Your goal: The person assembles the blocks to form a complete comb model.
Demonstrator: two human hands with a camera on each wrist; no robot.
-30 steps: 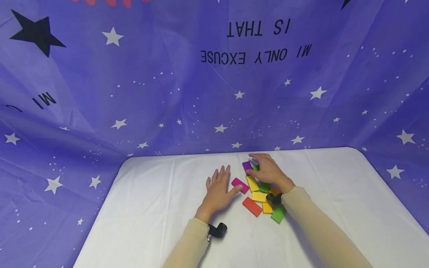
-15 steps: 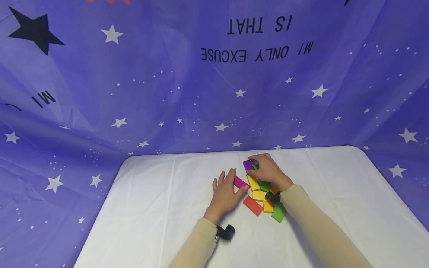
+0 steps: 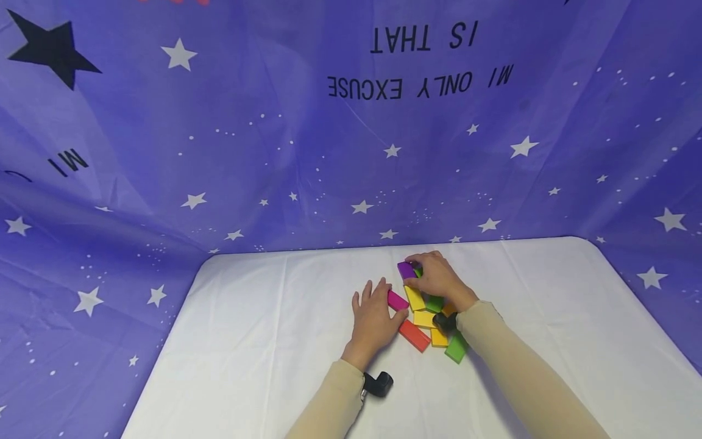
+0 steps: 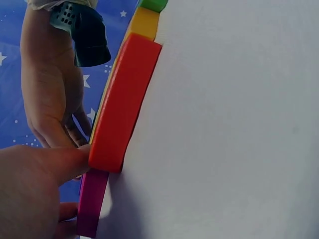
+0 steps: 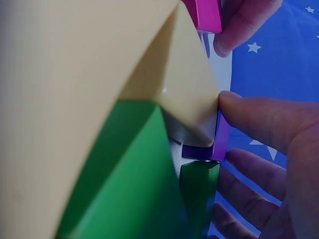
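Several coloured wooden blocks lie close together on the white table. My left hand (image 3: 373,323) is at their left, fingers spread around the far end of the magenta block (image 3: 397,299). Its thumb touches the near corner of the red block (image 4: 124,104). At the far side of the group, my right hand (image 3: 439,280) arches over the blocks. Its thumb is against the yellow block (image 3: 414,298) and purple block (image 3: 406,270); its other fingers extend beside the purple and green (image 5: 199,184) blocks. The right hand and wrist partly hide the green and orange blocks.
Nearer me lie another yellow block (image 3: 423,319), an orange-yellow block (image 3: 439,338) and a green block (image 3: 456,347). The white tablecloth (image 3: 236,341) reaches a far edge against a purple star-printed curtain (image 3: 307,152). Each wrist carries a black camera (image 3: 378,384).
My left hand has moved right, towards the group, and its thumb has gone from the magenta block to the red one. The right hand's fingers have drawn in slightly; the purple block has turned a little.
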